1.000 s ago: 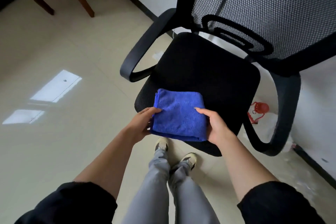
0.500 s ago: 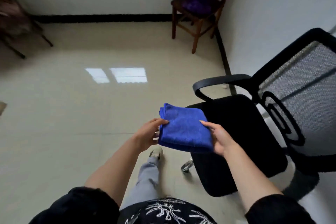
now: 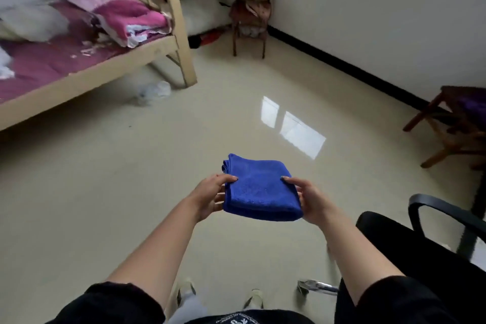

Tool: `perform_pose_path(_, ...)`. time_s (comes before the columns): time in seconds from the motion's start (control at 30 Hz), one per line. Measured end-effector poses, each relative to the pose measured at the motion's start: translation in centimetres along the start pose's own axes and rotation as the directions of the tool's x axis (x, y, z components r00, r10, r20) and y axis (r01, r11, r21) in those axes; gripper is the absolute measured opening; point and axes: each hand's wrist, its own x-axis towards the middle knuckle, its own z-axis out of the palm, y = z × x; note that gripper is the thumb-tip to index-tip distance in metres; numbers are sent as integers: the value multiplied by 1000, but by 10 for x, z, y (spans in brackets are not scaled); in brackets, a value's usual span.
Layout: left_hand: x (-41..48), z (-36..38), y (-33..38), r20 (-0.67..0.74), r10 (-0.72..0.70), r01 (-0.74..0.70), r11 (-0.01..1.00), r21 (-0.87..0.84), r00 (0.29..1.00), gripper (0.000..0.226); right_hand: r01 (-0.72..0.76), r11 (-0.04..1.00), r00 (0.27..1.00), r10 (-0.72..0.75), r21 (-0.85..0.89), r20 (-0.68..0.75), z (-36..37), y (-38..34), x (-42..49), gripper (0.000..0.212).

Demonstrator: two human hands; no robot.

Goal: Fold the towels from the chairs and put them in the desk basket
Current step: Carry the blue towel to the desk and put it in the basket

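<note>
A folded blue towel [image 3: 259, 189] is held flat in the air above the floor, in front of me. My left hand [image 3: 210, 196] grips its left edge, thumb on top. My right hand [image 3: 310, 200] grips its right edge the same way. The black office chair [image 3: 410, 247] now stands at my lower right, its seat bare. No desk or basket is in view.
A wooden bed [image 3: 100, 71] with pink bedding fills the upper left. A wooden chair [image 3: 249, 10] with a brownish cloth on its seat stands in the far corner. Another wooden chair [image 3: 457, 123] with a purple seat is at the right wall. Open tiled floor lies ahead.
I have lifted the folded towel off the office chair seat and turned left into the room; the chair has slid to my lower right and the bed has come into view.
</note>
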Motion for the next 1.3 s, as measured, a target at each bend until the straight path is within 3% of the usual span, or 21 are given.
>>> perform_pose_path(0.13,-42,-80,-8,-119,51,-63,993,-100,992,29,6,988,994,11,-156,110,91,-3,6,54)
perform_pose_path(0.4,-137,-264,-50,-335,89,-185,946,-267,938,34,127,917,962,-22,-378,272,313,39,-10,41)
perform_pose_path(0.6,-226,-392,-101,-499,91,-297,888,-351,862,17,189,824,917,46,-534,396,475,105,-27,64)
perform_pose_path(0.73,-287,-456,-135,-632,48,-396,815,-423,774,4,275,733,854,111,-623,508,578,146,-53,52)
perform_pose_path(0.93,-362,-534,-183,-789,-54,-566,667,-485,613,7,400,631,724,228,-665,652,718,205,-94,35)
perform_pose_path(1.17,-408,-615,-231,-867,-194,-704,516,-489,460,18,486,523,595,389,-700,703,852,273,-123,23)
perform_pose_path(1.3,-427,-667,-247,-901,-255,-755,492,-433,351,17,513,474,540,470,-716,698,930,306,-132,11)
